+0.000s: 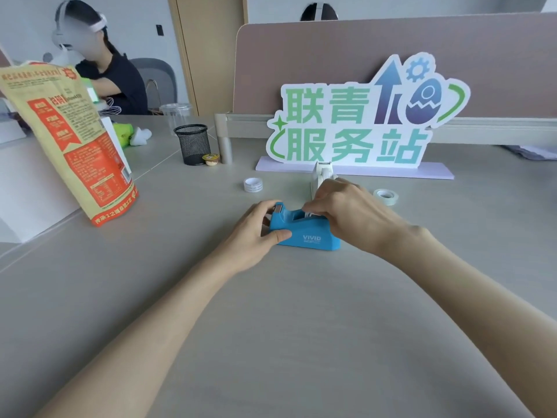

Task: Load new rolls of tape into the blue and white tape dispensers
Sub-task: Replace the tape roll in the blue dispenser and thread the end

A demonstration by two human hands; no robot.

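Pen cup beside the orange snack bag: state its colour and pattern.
Black wire mesh, for the pen cup, seen in the head view, the only one.

One head-worn camera, looking forward and down.

We're right over the desk (271,327) here, wide-angle, both forearms running in from the bottom edge to the hands (346,212), close at mid-frame. The view faces a partition (391,55) across the desk, with a seated person (108,73) off at far left. No second view here.
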